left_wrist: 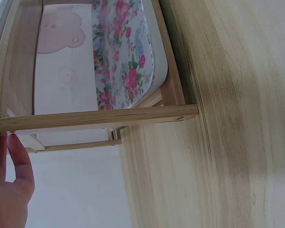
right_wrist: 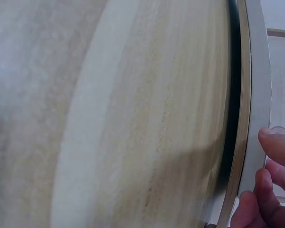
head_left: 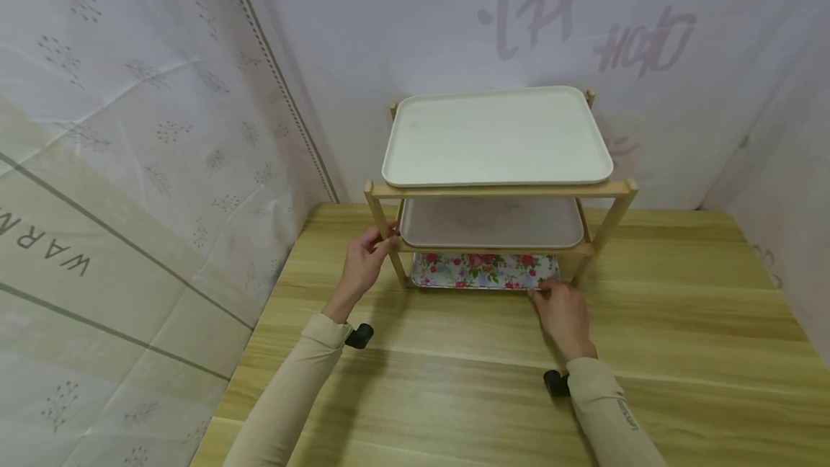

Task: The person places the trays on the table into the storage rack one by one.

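Note:
A three-tier wooden rack (head_left: 502, 192) stands on the table. Its lowest tier bears a floral-printed tray (head_left: 480, 272) with a white rim. My right hand (head_left: 565, 316) pinches this tray's front rim near the right corner; in the right wrist view, thumb and fingertips meet the pale tray edge (right_wrist: 257, 114). At the rack's left side, my left hand (head_left: 364, 263) grips the front post (head_left: 380, 218) around middle-tier height. The left wrist view has the thumb (left_wrist: 20, 159) against the wood, with part of the fingers hidden.
A white tray (head_left: 499, 137) covers the top tier, and another pale tray (head_left: 493, 223) lies on the middle one. Wood-grain table (head_left: 441, 409) extends in front and to both sides. Printed cloth (head_left: 324, 34) hangs behind and at the left.

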Demonstrator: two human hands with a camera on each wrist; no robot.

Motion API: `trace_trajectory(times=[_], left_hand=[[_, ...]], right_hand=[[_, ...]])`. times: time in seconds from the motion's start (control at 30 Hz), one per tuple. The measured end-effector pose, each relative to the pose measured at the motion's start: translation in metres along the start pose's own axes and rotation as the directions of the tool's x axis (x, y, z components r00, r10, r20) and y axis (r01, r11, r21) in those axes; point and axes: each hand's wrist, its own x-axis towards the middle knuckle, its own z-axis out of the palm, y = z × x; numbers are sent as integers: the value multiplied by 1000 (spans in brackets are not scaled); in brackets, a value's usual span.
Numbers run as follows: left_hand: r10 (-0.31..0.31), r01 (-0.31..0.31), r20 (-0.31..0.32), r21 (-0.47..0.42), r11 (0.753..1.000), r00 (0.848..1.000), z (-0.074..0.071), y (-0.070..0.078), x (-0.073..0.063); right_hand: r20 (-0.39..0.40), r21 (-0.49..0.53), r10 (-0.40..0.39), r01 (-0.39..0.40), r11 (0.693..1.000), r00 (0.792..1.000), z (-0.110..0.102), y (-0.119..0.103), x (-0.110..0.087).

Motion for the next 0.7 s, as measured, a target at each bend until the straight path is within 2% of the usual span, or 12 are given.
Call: trace_trajectory(times=[0.47, 0.7], left_hand=[[12, -12, -8, -3, 1000, 1000, 1, 0, 1], [-21, 21, -18, 8, 1000, 1000, 1, -1, 0]], right_hand=[[-10, 27, 14, -14, 1000, 1000, 3, 2, 8], [-22, 28, 9, -8, 1000, 1000, 4, 1, 9]])
